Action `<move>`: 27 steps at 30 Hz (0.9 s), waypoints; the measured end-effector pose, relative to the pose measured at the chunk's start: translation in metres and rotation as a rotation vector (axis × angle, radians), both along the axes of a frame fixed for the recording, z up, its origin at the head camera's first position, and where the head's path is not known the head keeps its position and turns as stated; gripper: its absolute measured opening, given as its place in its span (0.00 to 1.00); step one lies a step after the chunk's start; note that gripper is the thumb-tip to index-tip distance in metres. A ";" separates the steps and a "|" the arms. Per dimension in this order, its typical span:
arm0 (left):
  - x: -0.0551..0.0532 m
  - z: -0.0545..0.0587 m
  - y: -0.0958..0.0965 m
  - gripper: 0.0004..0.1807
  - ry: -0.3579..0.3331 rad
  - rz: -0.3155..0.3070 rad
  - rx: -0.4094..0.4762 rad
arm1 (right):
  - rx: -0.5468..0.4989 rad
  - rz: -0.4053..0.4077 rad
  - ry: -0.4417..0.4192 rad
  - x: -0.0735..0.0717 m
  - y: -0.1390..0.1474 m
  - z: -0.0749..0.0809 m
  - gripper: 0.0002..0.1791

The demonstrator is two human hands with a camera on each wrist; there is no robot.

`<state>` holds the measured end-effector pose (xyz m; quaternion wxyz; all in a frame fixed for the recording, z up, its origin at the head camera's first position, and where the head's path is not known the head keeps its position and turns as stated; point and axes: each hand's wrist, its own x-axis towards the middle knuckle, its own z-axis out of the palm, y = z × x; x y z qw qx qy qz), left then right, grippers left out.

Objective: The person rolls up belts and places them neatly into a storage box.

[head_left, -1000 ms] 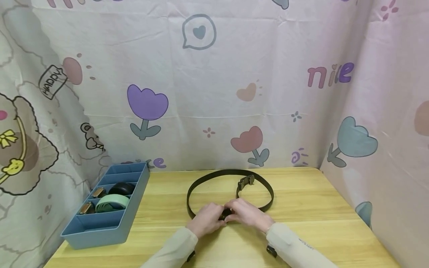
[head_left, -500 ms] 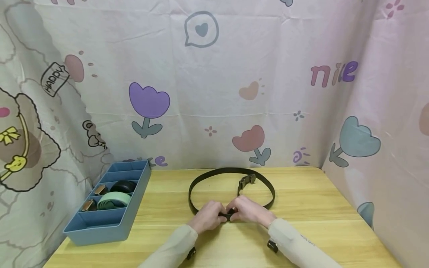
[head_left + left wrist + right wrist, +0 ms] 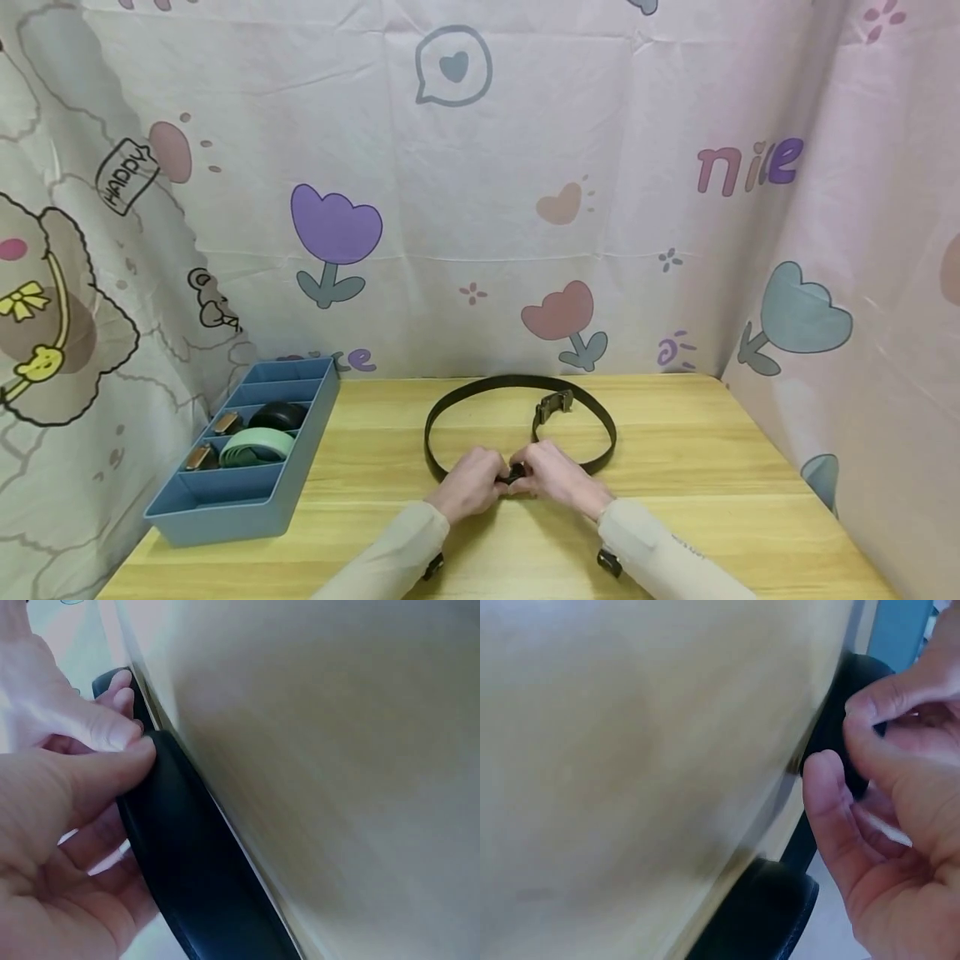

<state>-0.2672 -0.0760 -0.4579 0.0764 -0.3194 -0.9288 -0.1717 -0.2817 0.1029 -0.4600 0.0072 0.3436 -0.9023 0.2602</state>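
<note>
Head view shows a pale wooden table [image 3: 675, 500] with a visible plank grain, fenced on three sides by a thin, creased fabric backdrop [image 3: 480, 208] printed with tulips, hearts and cartoon figures. On the tabletop lies a dark belt [image 3: 517, 385], a narrow smooth strap curved into a wide oval loop standing on its edge. Its metal buckle [image 3: 551, 405], squarish and dull brass in tone, sits inside the loop toward the far right. At the near side of the loop the two hands meet. The left hand [image 3: 468, 483] and the right hand [image 3: 558, 477] come together from either side with fingers curled, pinching a small rolled-up end of the strap between them; both wrists wear loose beige sleeves.

From the left wrist camera, the thumb [image 3: 112, 769] presses flat against the matte black strap while the other fingers curl behind it, so the strap is nipped on both faces. The strap's surface looks smooth and slightly rubbery, with a rounded edge, lying right against the table. The right wrist camera is blurred, yet shows the thumb and forefinger bent toward each other around the dark strap.

To the left stands a blue plastic organizer tray [image 3: 225, 517], long and rectangular, split by cross walls into compartments. One middle compartment holds a coiled black belt [image 3: 276, 415], the next nearer one a coiled mint-green belt [image 3: 255, 448], each with a metal buckle beside it.
</note>
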 end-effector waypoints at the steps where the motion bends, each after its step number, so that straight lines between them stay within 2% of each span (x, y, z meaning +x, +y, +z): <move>1: -0.001 0.000 -0.001 0.10 0.004 -0.014 -0.007 | 0.010 0.006 0.006 0.000 0.000 0.000 0.09; 10: -0.012 -0.001 -0.016 0.04 -0.072 -0.151 -0.077 | 0.069 0.051 0.035 -0.004 0.003 -0.004 0.05; 16: -0.011 -0.001 -0.017 0.03 -0.051 -0.146 -0.106 | 0.047 0.090 0.016 -0.006 0.006 -0.003 0.04; 22: -0.010 0.001 -0.011 0.07 -0.084 -0.121 -0.103 | -0.005 0.021 -0.019 -0.004 0.005 -0.003 0.11; 27: -0.012 0.001 -0.007 0.11 -0.120 -0.154 -0.080 | -0.025 -0.015 0.005 -0.001 0.001 -0.001 0.12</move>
